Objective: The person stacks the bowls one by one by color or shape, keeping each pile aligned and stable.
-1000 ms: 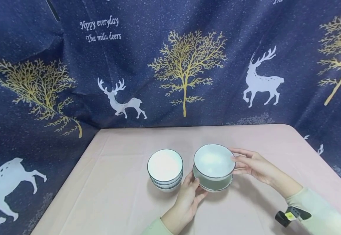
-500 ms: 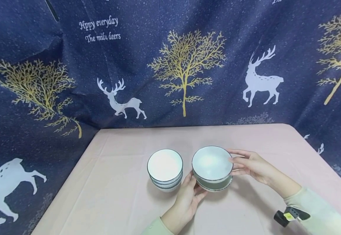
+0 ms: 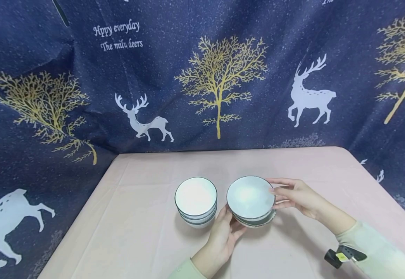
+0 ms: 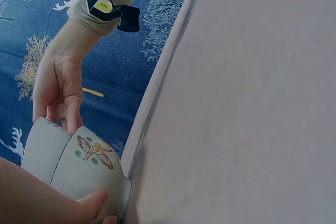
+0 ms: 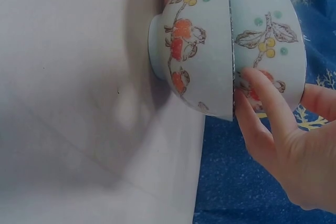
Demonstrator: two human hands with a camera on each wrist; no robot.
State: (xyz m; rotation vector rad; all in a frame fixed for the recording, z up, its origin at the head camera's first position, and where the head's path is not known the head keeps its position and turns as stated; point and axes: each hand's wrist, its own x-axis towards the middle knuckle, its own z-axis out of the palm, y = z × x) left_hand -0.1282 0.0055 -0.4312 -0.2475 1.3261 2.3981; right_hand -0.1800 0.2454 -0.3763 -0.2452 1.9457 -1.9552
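My right hand [image 3: 301, 198] pinches a white, dark-rimmed bowl [image 3: 250, 195] by its right side, thumb at the rim and fingers beneath. That bowl sits partly inside a second bowl [image 5: 197, 51], which stands on its foot on the table. In the right wrist view both bowls show painted leaves and yellow berries, with red-orange birds on the lower one. My left hand [image 3: 221, 234] holds the lower bowl around its near left side; part of those fingers is hidden. From the left wrist view, the thumb [image 4: 94, 203] lies against the lower bowl's wall.
Just left of my left hand stands a stack of several similar bowls [image 3: 196, 199] on the pink-covered table [image 3: 136, 232]. Behind the table hangs a dark blue cloth [image 3: 188, 77] printed with deer and trees. A black strap device [image 3: 343, 255] sits on my right sleeve.
My right hand has brought the upper bowl down and slightly left, deeper into the lower bowl. The left hand and the stack have stayed put.
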